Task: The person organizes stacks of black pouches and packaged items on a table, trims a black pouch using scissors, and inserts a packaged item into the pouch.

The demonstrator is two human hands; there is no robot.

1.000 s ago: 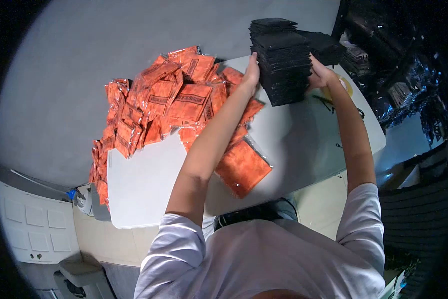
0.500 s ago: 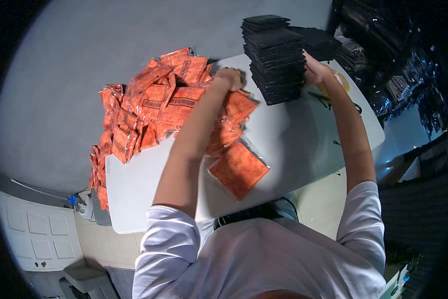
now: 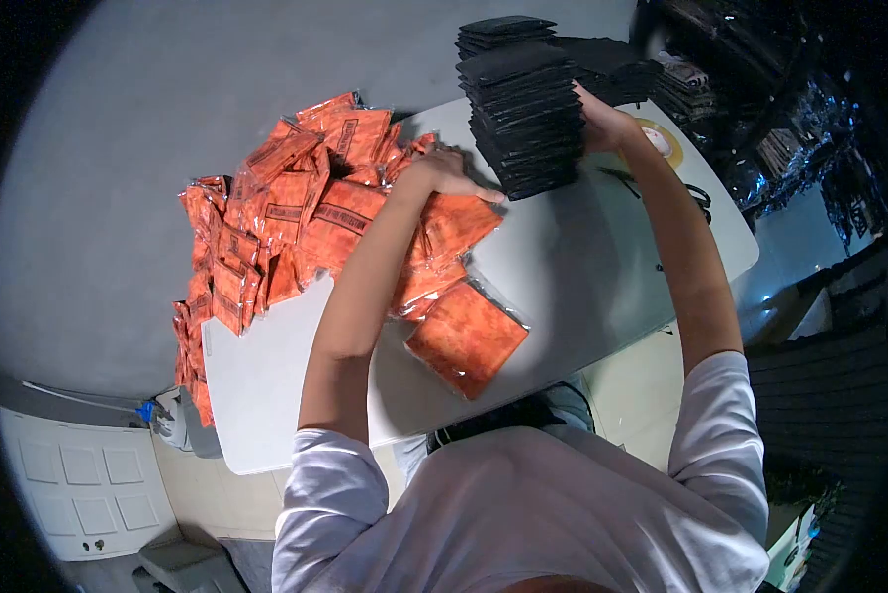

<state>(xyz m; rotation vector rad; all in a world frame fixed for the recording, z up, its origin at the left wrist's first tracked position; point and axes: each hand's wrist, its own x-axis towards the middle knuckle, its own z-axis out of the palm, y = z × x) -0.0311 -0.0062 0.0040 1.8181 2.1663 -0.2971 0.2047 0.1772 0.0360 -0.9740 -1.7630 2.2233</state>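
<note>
A tall stack of flat black padded envelopes [image 3: 525,124] stands at the table's far side. My right hand [image 3: 604,121] grips the stack's right side, its fingers partly hidden behind it. My left hand [image 3: 452,178] is over the orange packets, its thumb stretched toward the stack's lower left edge. Its other fingers are partly hidden, and I see nothing held in it. Beneath and left of it lies a heap of orange packets in clear plastic [image 3: 291,203] with dark printed labels. A single orange packet [image 3: 467,339] lies nearer my body.
More black envelopes [image 3: 612,71] lie behind the stack. A roll of tape [image 3: 662,143] and a pair of black-handled scissors [image 3: 699,201] are right of my forearm. The white table's [image 3: 266,395] front edge is near my waist. Dark shelving with plastic-wrapped goods [image 3: 760,148] stands right.
My left hand has shifted slightly, from a closed shape to one with the thumb extended toward the black stack. My right hand stays on the stack. The whole view has shifted a little.
</note>
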